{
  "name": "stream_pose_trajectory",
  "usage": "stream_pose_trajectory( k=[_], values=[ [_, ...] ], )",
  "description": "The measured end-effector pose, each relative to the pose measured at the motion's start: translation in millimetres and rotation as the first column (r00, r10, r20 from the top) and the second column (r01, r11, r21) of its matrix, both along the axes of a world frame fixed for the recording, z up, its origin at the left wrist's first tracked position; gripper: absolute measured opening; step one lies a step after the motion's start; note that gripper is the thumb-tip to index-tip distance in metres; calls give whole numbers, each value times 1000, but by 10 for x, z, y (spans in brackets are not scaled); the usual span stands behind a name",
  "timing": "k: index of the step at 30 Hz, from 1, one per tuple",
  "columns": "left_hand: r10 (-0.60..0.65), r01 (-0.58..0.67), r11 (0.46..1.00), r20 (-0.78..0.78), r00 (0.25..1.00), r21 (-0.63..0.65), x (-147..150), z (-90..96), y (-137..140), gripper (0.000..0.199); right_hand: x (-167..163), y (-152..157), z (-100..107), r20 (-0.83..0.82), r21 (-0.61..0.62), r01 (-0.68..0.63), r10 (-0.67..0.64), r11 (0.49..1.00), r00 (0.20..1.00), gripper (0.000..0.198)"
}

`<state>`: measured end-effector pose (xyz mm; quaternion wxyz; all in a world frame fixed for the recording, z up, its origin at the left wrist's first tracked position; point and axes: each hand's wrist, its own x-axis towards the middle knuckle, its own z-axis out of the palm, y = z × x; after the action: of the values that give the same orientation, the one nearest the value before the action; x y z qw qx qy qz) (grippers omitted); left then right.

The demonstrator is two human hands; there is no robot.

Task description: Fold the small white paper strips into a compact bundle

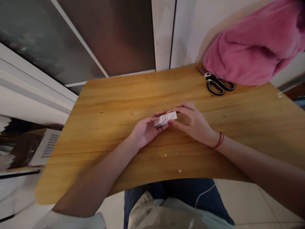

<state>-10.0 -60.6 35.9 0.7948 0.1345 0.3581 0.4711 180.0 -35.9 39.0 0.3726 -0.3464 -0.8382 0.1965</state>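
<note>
A small stack of white paper slips (171, 117) with dark pen markings is held above the middle of the wooden table. My left hand (145, 131) grips its left end, thumb on top and fingers beneath. My right hand (194, 122), with a red cord round the wrist, pinches the stack's right part between thumb and fingertips. The exact number of slips cannot be made out, and the undersides are hidden by my fingers.
Black-handled scissors (215, 83) lie at the back right of the table (114, 105), against a pink plush cloth (245, 54). Tiny white scraps (180, 171) are scattered near the front edge. A wall and framed dark panels (124, 35) border the far side.
</note>
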Motion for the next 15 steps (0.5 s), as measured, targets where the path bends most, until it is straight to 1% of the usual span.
stream_pose_trajectory(
  k=[6, 15],
  values=[
    [89, -89, 996, -21, 996, -27, 0, -1, 15, 18, 19, 31, -30, -63, 53, 39, -36, 998, 997, 20],
    [116, -116, 993, -12, 993, -37, -2, 13, 36, 18, 32, 36, 26, -157, -12, 67, -68, 998, 985, 21]
  ],
)
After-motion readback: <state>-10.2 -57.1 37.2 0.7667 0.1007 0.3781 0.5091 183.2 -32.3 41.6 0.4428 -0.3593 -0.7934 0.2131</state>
